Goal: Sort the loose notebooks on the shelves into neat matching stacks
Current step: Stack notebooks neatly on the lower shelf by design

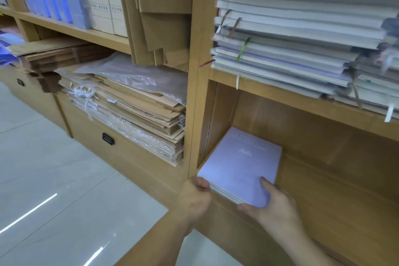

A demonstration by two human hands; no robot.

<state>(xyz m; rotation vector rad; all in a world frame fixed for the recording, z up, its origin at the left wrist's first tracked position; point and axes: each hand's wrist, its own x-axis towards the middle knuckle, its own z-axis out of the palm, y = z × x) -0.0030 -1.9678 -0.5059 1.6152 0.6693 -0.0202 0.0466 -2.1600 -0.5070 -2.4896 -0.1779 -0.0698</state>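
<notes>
Together, both hands hold a thin stack of lavender notebooks (239,166) at the front of the lower shelf compartment (323,179) in the right-hand bay. The stack lies flat at the compartment's left end, its left side just beside the upright divider (195,93) and its near edge at the shelf's front lip. The left hand (197,193) reaches in from below, forearm angled up and to the right, and its fingers curl round the stack's near left corner. The right hand (274,203) comes in from the lower right, thumb (266,183) laid flat on the top cover and fingers tucked under the near right corner, pinching the stack between them. On the shelf above sits a tall, uneven pile of grey-edged notebooks (291,34) with ribbon markers hanging out. In the bay to the left, brown paper envelopes (138,110) lie stacked, some in clear plastic.
</notes>
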